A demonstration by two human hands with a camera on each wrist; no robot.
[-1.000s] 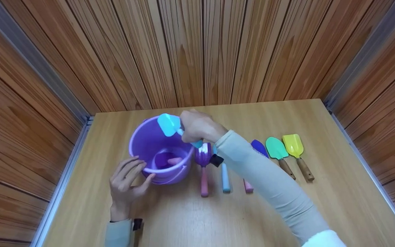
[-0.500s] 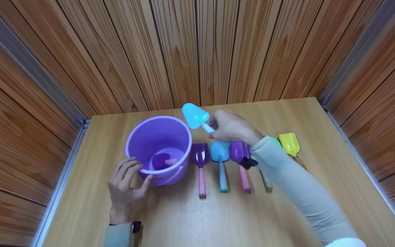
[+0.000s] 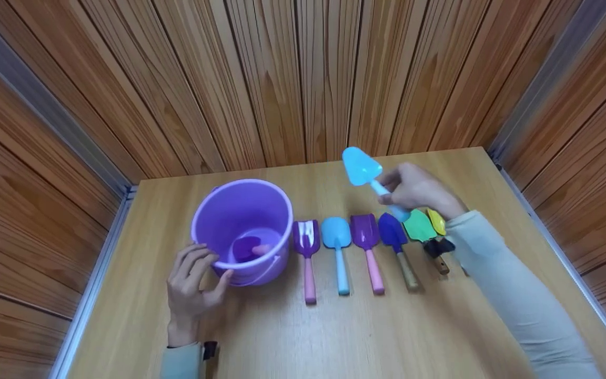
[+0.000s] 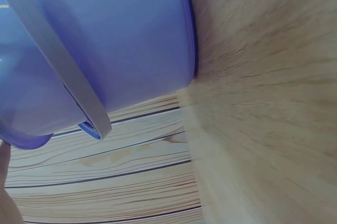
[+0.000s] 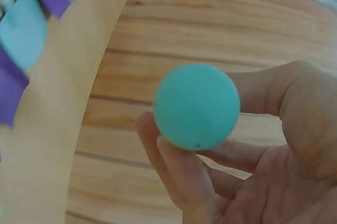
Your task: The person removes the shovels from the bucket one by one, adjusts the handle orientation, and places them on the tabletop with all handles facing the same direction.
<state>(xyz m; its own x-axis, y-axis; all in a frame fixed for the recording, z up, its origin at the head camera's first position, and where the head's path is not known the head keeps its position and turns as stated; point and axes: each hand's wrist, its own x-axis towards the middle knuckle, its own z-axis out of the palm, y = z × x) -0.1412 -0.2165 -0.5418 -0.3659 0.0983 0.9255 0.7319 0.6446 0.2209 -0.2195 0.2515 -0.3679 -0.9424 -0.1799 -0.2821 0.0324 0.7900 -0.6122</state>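
Note:
My left hand holds the near left rim of the purple bucket, fingers and thumb at its edge. Inside the bucket lies a purple shovel with a pink handle. Above the back right of the table, my right hand grips a light blue toy shovel by its handle, blade pointing up and left. In the right wrist view the round end of that handle faces the camera, with fingers and thumb around it. The left wrist view shows the bucket's side and its lowered carry handle.
Right of the bucket, a row of shovels lies on the table: purple, blue, purple, dark blue, green and yellow. The right forearm partly covers the yellow one. Wooden panel walls enclose the table.
My right hand has moved right with the light blue shovel, from over the bucket to above the right end of the row. My left hand stays at the bucket rim.

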